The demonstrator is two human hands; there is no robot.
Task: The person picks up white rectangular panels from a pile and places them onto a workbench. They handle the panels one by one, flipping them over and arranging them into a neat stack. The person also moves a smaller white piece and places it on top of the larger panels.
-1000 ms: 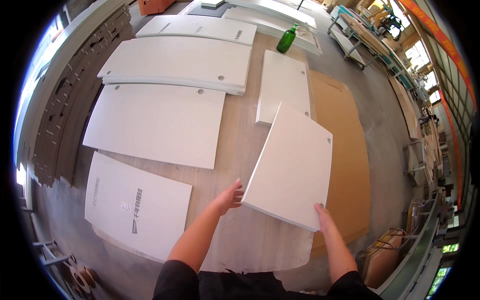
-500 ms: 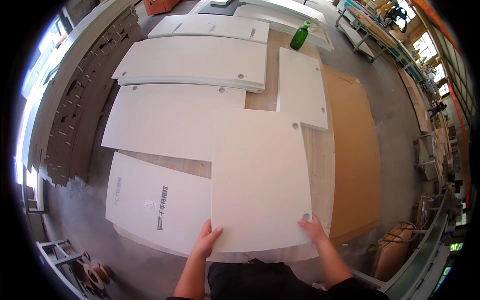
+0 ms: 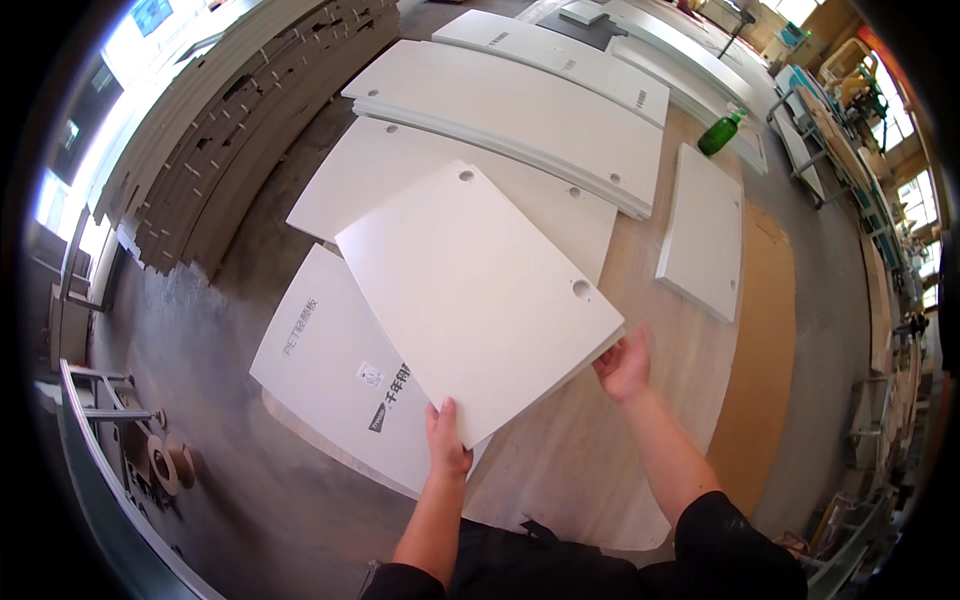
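A white panel [image 3: 480,290] with two round holes along one edge is held up at an angle over other panels. My left hand [image 3: 447,438] grips its near corner, thumb on top and fingers underneath. At the right corner, my right hand [image 3: 624,368] supports the edge, its thumb sticking up and its fingertips hidden partly below. Beneath the held panel lie a white panel with dark print and a label [image 3: 320,370] and a larger white panel with round holes [image 3: 350,185].
Stacked white panels [image 3: 510,100] lie farther back; a smaller white stack [image 3: 702,230] is at right. A green bottle [image 3: 720,135] stands behind it. Brown board [image 3: 765,330] borders the wooden surface [image 3: 560,470]. A tall panel stack [image 3: 240,130] rises at left, near a metal frame [image 3: 100,412].
The held panel has turned and moved left, off the spot beside the small right stack, baring the wooden surface there. Both hands went with it. My view has rotated too.
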